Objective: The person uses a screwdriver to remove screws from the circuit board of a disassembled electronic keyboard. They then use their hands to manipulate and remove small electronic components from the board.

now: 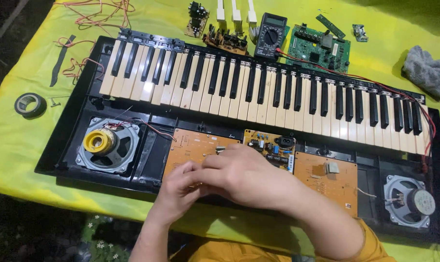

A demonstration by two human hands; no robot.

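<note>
A roll of black tape (30, 104) is seen at the far left on the yellow-green cloth (16, 145), well apart from the opened keyboard (259, 92). Inside the black case, a speaker with a yellow centre (103, 144) is mounted at the left end. Just to its right, an orange-brown circuit board (193, 145) is laid flat, its long axis running left to right, parallel to the row of keys.

The left hand (179, 187) is placed over the lower part of this board, fingers curled inward; whether anything is pinched cannot be told. The right hand (249, 174) is laid partly over the left, fingers bent toward the board's upper right corner, where a small pale part (220, 150) is touched or nearly touched by the fingertips. No object is visibly gripped. The board lies directly under and just ahead of both hands; the left hand is the nearer to its middle.

The board appears matte, with faint printed traces. To the right, a smaller board with a black socket (271, 145) is fitted, then a second orange-brown board (326, 182), then a grey speaker (408, 201). Beyond the keys, a multimeter (271, 35), a green circuit board (319, 48) and a grey rag (428, 73) are laid out.
</note>
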